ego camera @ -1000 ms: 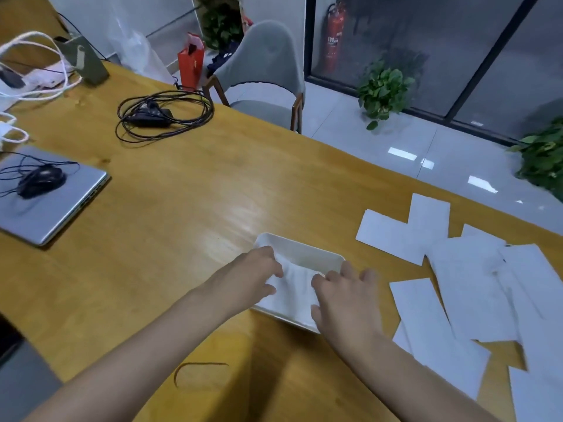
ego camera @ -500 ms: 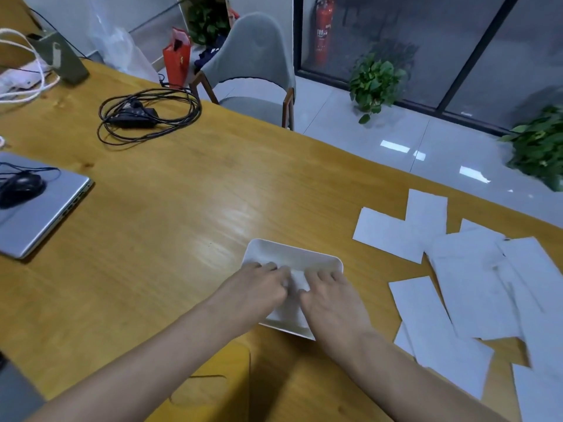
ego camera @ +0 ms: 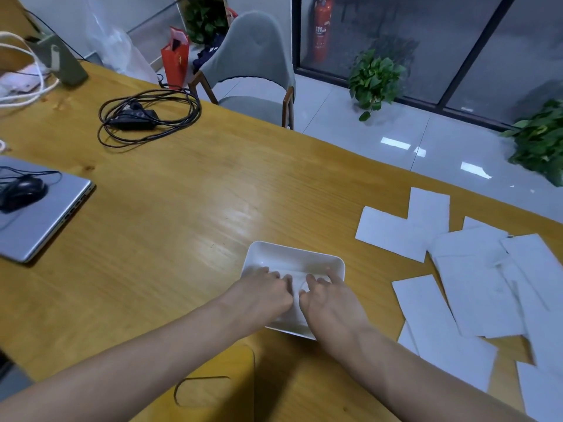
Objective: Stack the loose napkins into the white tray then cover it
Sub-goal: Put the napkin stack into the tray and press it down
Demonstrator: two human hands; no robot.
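Note:
The white tray sits on the wooden table near me. A white napkin lies inside it, mostly hidden under my hands. My left hand and my right hand rest side by side, palms down, on the napkin, with fingertips reaching into the tray's far half. Neither hand grips anything. Several loose napkins lie scattered and overlapping on the table to the right. A wooden lid with an oval slot lies flat just in front of the tray, partly under my left forearm.
A closed laptop with a black mouse on it lies at the left. A coiled black cable is further back. A grey chair stands behind the table's far edge.
My hands moved together from the napkin's edges to its middle and now lie flat on it in the tray. The view shifted slightly.

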